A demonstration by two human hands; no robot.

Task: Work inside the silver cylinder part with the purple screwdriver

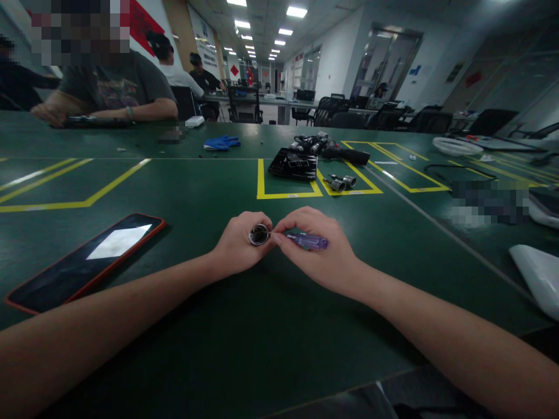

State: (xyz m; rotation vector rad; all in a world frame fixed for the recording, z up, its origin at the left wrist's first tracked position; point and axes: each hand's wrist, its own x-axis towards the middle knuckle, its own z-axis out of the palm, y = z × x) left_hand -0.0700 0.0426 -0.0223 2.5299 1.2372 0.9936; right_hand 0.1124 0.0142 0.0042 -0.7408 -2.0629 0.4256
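Wrapped in my left hand (240,241) is a round metal cylindrical part (259,234), its open end turned toward me and its inside dark. My right hand (317,250) grips a small screwdriver with a clear purple handle (311,241). The thin shaft points left, and its tip is at the rim of the cylinder; whether it touches anything inside is too small to tell. Both hands meet above the green table (244,349). Beyond them, two similar metal cylindrical parts (343,183) lie inside a yellow-taped area.
A phone in an orange case (87,262) lies left of my forearm. Farther back are a black glossy box (293,164), a heap of dark parts (312,141) and a blue glove (222,143). A white object (537,279) stands at right. Another person (113,87) sits across the table.
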